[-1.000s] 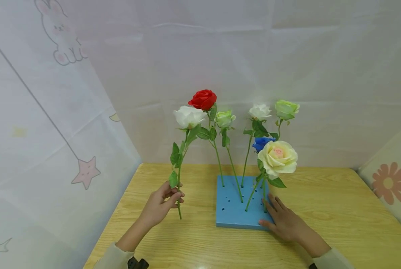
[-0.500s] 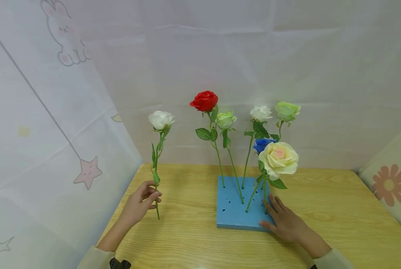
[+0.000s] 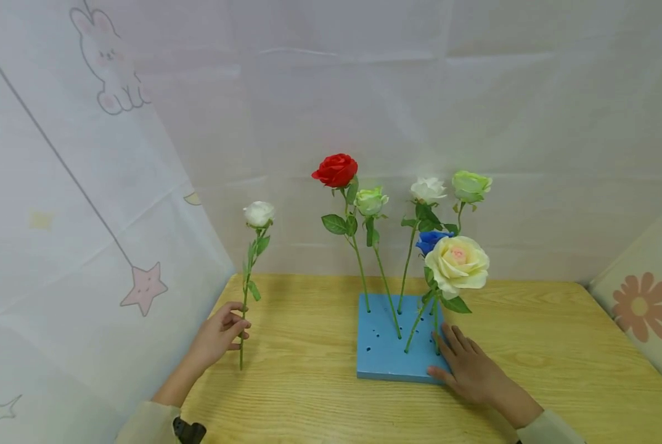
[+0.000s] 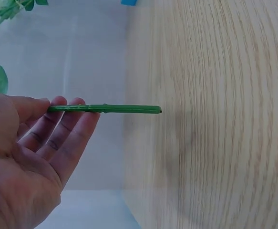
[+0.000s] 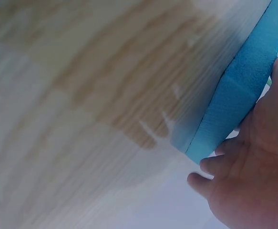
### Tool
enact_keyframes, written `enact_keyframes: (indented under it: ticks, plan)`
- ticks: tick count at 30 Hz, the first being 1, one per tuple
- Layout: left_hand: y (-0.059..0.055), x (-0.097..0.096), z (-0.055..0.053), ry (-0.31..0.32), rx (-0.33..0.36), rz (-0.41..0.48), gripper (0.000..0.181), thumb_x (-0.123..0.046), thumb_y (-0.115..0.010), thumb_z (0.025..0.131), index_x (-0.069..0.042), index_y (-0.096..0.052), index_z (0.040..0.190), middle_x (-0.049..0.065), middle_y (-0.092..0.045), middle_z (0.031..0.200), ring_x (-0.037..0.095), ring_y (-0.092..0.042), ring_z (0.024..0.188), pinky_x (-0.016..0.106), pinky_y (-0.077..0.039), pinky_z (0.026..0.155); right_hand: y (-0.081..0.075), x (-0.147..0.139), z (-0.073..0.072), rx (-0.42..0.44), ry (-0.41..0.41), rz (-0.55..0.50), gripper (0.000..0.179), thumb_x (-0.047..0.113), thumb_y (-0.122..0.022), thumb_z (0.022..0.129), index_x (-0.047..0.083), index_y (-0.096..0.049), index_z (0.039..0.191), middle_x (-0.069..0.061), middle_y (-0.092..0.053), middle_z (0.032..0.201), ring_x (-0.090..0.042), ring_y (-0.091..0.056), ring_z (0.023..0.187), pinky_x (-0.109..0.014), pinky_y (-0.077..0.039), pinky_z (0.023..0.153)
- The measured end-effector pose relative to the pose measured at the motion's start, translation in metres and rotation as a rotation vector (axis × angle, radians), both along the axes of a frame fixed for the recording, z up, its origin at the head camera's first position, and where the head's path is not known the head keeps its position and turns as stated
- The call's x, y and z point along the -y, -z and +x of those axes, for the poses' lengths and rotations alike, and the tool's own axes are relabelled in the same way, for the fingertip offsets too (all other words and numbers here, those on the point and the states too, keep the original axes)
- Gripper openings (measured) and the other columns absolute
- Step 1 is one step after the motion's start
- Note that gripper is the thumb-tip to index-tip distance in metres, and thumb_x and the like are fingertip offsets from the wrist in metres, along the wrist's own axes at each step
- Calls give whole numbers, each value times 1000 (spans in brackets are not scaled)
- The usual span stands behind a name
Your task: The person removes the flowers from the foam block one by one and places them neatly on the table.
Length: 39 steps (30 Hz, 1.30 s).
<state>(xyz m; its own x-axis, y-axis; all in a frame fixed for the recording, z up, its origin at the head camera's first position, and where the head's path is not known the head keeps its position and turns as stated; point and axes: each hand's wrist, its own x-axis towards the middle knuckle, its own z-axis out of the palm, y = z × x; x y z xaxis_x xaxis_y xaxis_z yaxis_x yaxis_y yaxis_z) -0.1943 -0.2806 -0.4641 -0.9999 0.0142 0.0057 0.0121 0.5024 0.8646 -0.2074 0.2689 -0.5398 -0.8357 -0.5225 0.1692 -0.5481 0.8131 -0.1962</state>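
My left hand pinches the green stem of a white artificial rose, which stands nearly upright above the left side of the table. In the left wrist view the bare stem end pokes out past the fingertips, clear of the wood. My right hand rests with spread, fairly straight fingers on the right edge of a blue foam block. Stuck in the block are a red rose, two pale green roses, another white rose, a blue rose and a large cream rose.
Several small holes dot the block's top, some without stems. The wooden table extends on both sides of it. Behind hangs a pale cloth backdrop, with a printed side sheet along the left.
My left hand has carried the white rose leftward, away from the block, and the bloom has dropped lower and farther from the camera. My right hand stays on the block.
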Motion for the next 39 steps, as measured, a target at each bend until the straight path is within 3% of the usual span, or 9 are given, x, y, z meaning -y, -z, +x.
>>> enact_keyframes:
  ticks: [7,19,29,39]
  plan:
    - [6,10,-5,-41,57,-56,36,-12,-53,107,-7,-45,141,12,-68,109,32,-71,95,41,-61,69,-1,1,2,-43,5,-6,77,59,-52,100,6,-41,155,-28,-32,159,-53,-31,143,-75,-30,103]
    - [19,26,-18,-82,102,-153,36,-9,-51,107,-3,-43,141,23,-66,113,34,-71,90,45,-60,65,-2,1,4,-29,16,-15,76,59,-51,101,5,-41,154,-28,-31,159,-54,-30,143,-75,-26,106]
    - [16,37,-3,-78,109,-204,30,-4,-53,104,0,-45,133,23,-67,105,31,-71,81,44,-58,57,-1,2,3,-34,22,-19,75,57,-52,101,4,-43,153,-29,-34,158,-55,-32,141,-76,-28,104]
    - [23,47,14,-83,213,-250,25,-2,-54,102,1,-47,126,13,-69,95,21,-64,64,37,-53,51,-7,4,5,12,45,21,75,57,-50,102,5,-40,155,-26,-27,162,-53,-28,145,-75,-27,107]
